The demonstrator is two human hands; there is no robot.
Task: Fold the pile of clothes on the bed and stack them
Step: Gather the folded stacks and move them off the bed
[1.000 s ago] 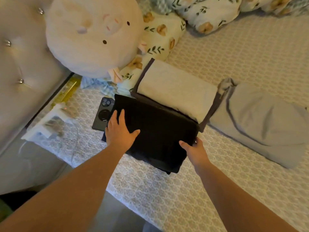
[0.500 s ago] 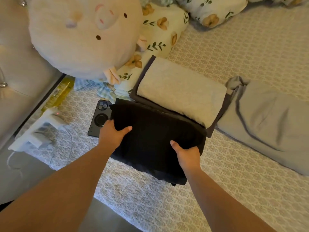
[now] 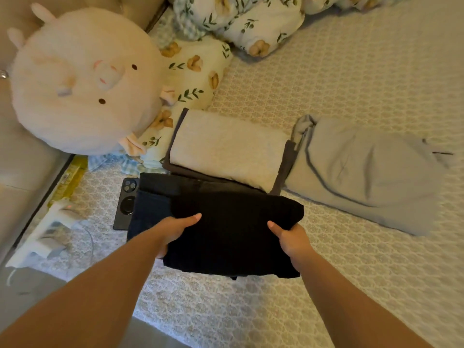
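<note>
My left hand (image 3: pixel 173 228) and right hand (image 3: pixel 288 237) gripped folded black garment (image 3: pixel 233 234) by its sides, thumbs on top, between them; beige folded stack (image 3: pixel 226 149) just beyond hands on bed (image 3: pixel 351 71).

A bed (image 3: pixel 351 71) covered in a cream sheet with a small repeating lattice pattern fills most of the view under warm, dim indoor light. A beige padded headboard (image 3: pixel 22 151) runs along the left, with a round pink pig plush (image 3: pixel 82 84) and floral pillows (image 3: pixel 195 71) against it. A black phone (image 3: pixel 126 204) and a white power strip (image 3: pixel 45 229) lie near the bed's left edge.
</note>
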